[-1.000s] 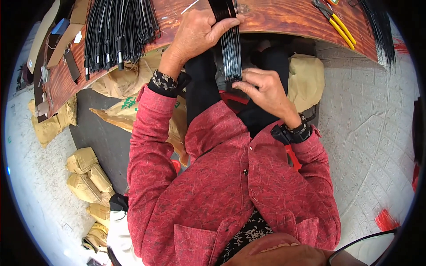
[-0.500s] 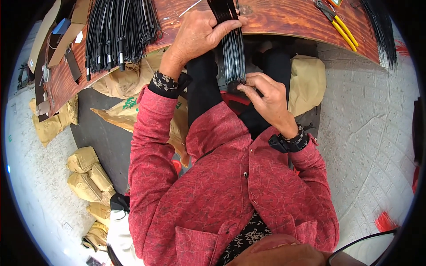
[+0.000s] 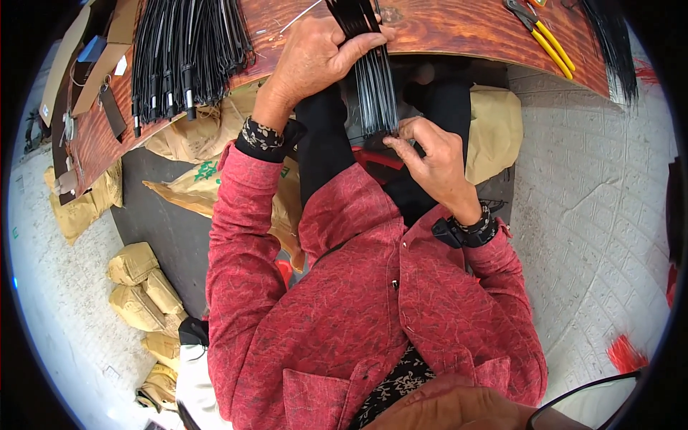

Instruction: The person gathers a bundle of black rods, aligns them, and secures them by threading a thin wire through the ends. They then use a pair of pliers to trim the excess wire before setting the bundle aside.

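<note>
A black umbrella frame [image 3: 375, 92], its ribs bunched side by side, hangs over the table's edge above my lap. My left hand [image 3: 315, 61] is closed round its upper part, with the thumb laid across the ribs. At the lower end of the ribs, my right hand [image 3: 436, 159] pinches a rib tip between thumb and fingers. The very tip in that pinch is too small to make out. More black umbrella frames [image 3: 188, 50] lie in a pile on the table, left of my left hand.
The wooden table [image 3: 459, 27] curves across the top. Yellow-handled pliers [image 3: 552, 51] and a bundle of black rods [image 3: 615, 54] lie at its right. Cardboard pieces [image 3: 104, 75] are at far left. Brown paper packages [image 3: 143, 276] stand on the floor, and red bristles [image 3: 626, 355] lie lower right.
The view has shifted slightly. The lower ends of the ribs look a little more fanned, while both hands keep nearly the same places and grips.
</note>
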Demonstrator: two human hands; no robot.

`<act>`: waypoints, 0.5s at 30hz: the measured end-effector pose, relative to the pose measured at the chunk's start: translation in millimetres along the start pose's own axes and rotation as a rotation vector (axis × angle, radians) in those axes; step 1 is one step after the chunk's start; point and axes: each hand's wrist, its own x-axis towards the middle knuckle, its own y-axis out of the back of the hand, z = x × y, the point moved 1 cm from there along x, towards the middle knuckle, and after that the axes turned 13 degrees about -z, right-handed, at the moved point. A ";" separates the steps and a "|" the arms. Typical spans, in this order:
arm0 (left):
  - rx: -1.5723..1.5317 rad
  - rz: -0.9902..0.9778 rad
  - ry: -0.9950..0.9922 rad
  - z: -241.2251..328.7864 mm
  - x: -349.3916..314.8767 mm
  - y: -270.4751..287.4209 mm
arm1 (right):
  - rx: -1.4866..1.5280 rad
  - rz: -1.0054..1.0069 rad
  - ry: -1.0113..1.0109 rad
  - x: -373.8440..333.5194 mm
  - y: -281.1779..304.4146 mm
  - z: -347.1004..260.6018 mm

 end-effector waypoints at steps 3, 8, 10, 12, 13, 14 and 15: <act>0.020 -0.051 0.041 1.1 -2.1 2.6 | 0.005 0.003 0.020 1.1 1.9 0.3; 0.011 -0.183 0.136 2.0 -5.4 3.9 | 0.048 -0.059 -0.043 -1.7 2.5 1.2; 0.014 -0.189 0.129 -0.1 -4.1 1.9 | 0.054 -0.082 -0.069 -2.7 1.7 2.2; -0.004 -0.067 0.048 -1.8 -1.1 0.3 | 0.102 -0.067 -0.059 -0.9 0.4 3.4; -0.015 -0.005 0.008 -2.6 -1.0 -0.5 | 0.126 -0.060 -0.055 -0.8 -0.4 4.1; -0.016 -0.008 0.009 -3.2 -3.2 -1.5 | 0.128 -0.060 -0.057 -1.9 -2.3 5.4; -0.012 -0.017 0.038 4.3 -1.8 2.3 | 0.208 -0.062 -0.095 -3.3 -4.4 7.5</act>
